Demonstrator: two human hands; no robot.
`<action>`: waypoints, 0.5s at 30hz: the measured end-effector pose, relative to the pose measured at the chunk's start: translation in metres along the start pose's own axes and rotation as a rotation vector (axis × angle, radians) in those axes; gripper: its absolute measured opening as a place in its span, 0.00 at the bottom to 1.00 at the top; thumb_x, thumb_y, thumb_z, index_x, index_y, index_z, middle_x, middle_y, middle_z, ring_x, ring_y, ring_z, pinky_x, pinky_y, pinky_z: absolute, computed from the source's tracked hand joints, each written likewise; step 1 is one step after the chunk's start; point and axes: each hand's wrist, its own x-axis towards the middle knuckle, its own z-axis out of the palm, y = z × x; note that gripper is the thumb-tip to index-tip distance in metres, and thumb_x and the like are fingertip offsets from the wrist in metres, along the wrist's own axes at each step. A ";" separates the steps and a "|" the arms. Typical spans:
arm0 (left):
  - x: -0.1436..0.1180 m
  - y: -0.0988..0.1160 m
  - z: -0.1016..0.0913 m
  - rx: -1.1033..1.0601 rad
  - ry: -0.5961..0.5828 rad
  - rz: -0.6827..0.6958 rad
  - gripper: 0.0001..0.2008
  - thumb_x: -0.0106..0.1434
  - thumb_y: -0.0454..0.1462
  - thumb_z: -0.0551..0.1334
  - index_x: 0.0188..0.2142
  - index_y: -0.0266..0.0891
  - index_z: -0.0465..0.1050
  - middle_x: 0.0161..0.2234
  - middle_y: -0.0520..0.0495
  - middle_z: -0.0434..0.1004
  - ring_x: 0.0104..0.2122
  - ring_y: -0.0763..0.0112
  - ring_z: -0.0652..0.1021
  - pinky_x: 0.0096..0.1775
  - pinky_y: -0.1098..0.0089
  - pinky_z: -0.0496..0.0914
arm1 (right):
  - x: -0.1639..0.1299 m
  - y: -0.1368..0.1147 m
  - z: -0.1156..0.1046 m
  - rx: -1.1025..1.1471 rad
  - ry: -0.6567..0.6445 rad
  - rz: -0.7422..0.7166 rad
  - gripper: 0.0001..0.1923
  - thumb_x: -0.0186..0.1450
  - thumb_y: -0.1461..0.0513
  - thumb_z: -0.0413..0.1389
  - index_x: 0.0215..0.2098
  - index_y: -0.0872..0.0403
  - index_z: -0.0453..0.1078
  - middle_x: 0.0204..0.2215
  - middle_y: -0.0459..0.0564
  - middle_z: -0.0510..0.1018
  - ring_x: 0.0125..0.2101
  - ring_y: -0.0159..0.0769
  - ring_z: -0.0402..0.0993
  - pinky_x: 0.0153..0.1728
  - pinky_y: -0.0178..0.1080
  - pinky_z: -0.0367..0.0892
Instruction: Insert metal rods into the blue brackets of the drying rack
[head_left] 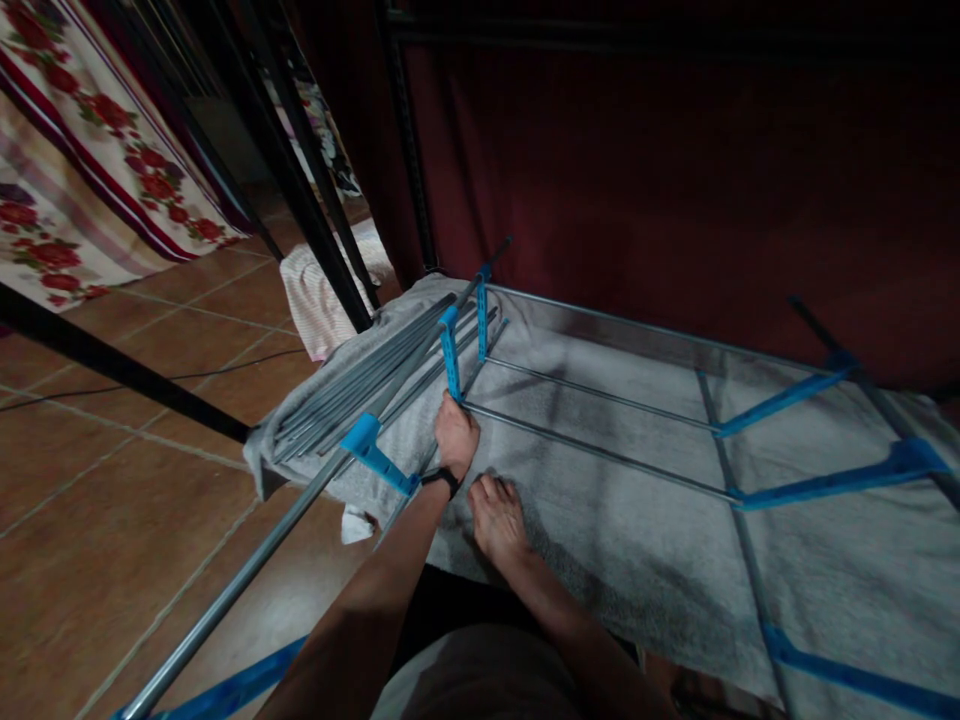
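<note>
At upper left, a floral curtain (pixel 112 110) is hanging over a brown tiled floor (pixel 112 570), where a thin cable (pixel 206 373) is running. A pale striped cloth (pixel 309 300) is lying behind a slanting black post (pixel 300 200), and a black bar (pixel 124 370) is reaching in from the left edge. A dark red backdrop (pixel 637 190) is rising behind a grey blanket (pixel 622 540), and a white scrap (pixel 355 525) is showing beside the blanket's near left edge.

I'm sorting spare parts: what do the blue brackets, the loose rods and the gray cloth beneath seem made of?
Blue brackets: probably molded plastic, satin, by their even color. Loose rods: likely metal, smooth, silvery gray with dull highlights. Gray cloth: matte fabric, perhaps terry or fleece, by its fuzzy surface.
</note>
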 end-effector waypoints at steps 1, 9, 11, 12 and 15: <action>0.000 0.000 0.000 -0.010 0.005 0.008 0.34 0.64 0.29 0.53 0.68 0.23 0.48 0.59 0.20 0.69 0.59 0.44 0.72 0.59 0.51 0.65 | 0.000 0.002 -0.001 0.032 0.000 0.002 0.12 0.72 0.68 0.47 0.41 0.51 0.71 0.41 0.52 0.78 0.43 0.41 0.73 0.51 0.44 0.64; -0.001 0.000 0.000 -0.051 0.032 0.035 0.36 0.63 0.28 0.54 0.69 0.24 0.47 0.62 0.22 0.65 0.62 0.47 0.70 0.62 0.52 0.64 | -0.046 0.039 -0.027 0.357 0.115 0.133 0.10 0.73 0.63 0.45 0.37 0.49 0.66 0.34 0.48 0.77 0.38 0.36 0.77 0.44 0.38 0.70; -0.002 -0.001 0.000 -0.046 0.045 0.051 0.36 0.62 0.29 0.54 0.69 0.26 0.48 0.61 0.24 0.67 0.60 0.47 0.71 0.61 0.52 0.66 | -0.074 0.058 -0.037 0.407 0.141 0.205 0.11 0.74 0.58 0.44 0.36 0.48 0.66 0.33 0.47 0.77 0.36 0.36 0.77 0.41 0.38 0.71; -0.002 -0.002 0.000 -0.045 0.049 0.055 0.36 0.61 0.30 0.55 0.69 0.26 0.48 0.59 0.25 0.69 0.59 0.47 0.72 0.60 0.52 0.67 | -0.090 0.068 -0.042 0.420 0.152 0.246 0.13 0.74 0.56 0.44 0.35 0.48 0.66 0.32 0.47 0.77 0.34 0.36 0.77 0.40 0.38 0.72; -0.001 -0.004 -0.001 -0.037 0.060 0.049 0.35 0.61 0.31 0.55 0.68 0.27 0.50 0.50 0.29 0.75 0.52 0.48 0.76 0.54 0.52 0.71 | -0.145 0.102 -0.052 0.398 0.203 0.394 0.16 0.72 0.51 0.44 0.34 0.46 0.68 0.28 0.47 0.77 0.30 0.39 0.77 0.34 0.40 0.74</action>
